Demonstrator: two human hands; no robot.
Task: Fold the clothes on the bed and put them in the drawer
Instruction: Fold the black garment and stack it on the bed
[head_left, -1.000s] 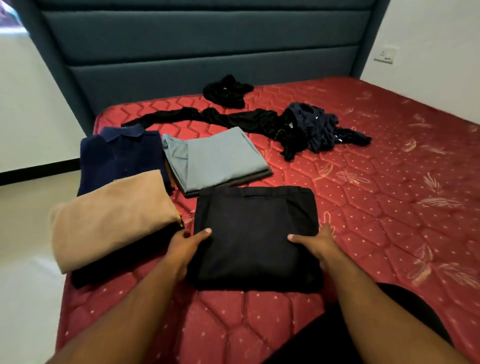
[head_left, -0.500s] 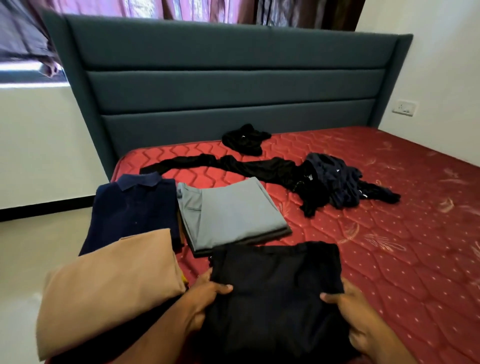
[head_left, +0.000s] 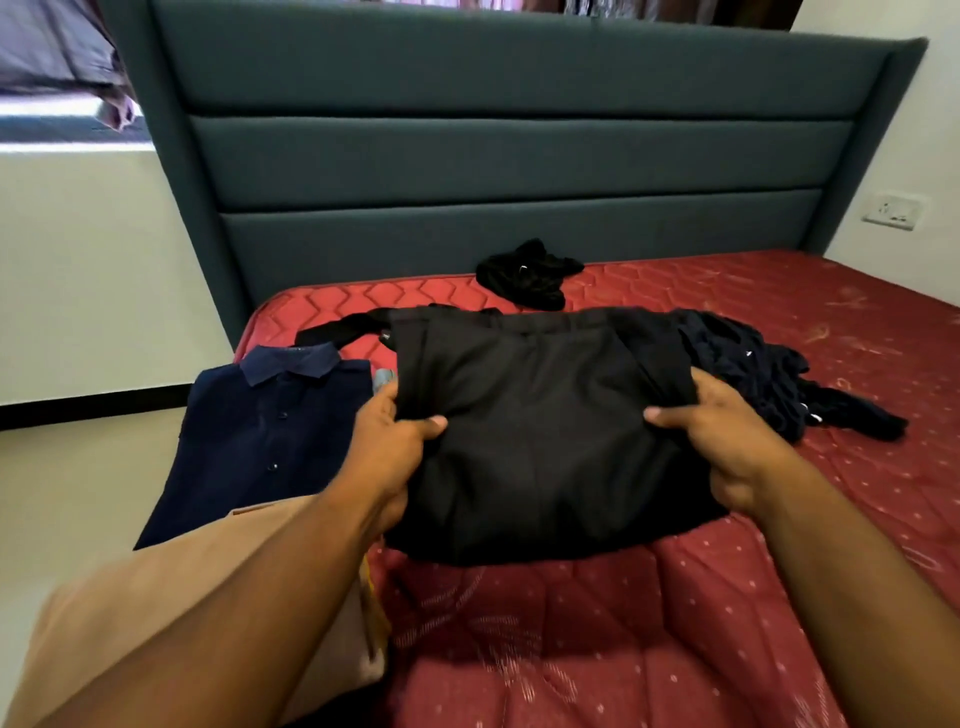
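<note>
A folded black garment (head_left: 540, 436) is held up above the red mattress (head_left: 597, 639). My left hand (head_left: 389, 447) grips its left edge, thumb on top. My right hand (head_left: 727, 441) grips its right edge the same way. The lifted garment hides the folded grey trousers, of which only a sliver (head_left: 383, 378) shows. A folded navy polo shirt (head_left: 260, 441) lies at the left edge of the bed. A folded tan garment (head_left: 156, 613) lies in front of it, partly under my left forearm.
Unfolded clothes lie further back: a small black heap (head_left: 524, 275) near the headboard, a dark navy bundle (head_left: 763, 374) to the right, a long black piece (head_left: 343, 327) behind the lifted garment. A teal headboard (head_left: 519, 156) backs the bed. Floor lies left; no drawer shows.
Both hands went from resting at the black garment's sides to gripping its edges and lifting it off the mattress, up and away from me. The camera tilted upward.
</note>
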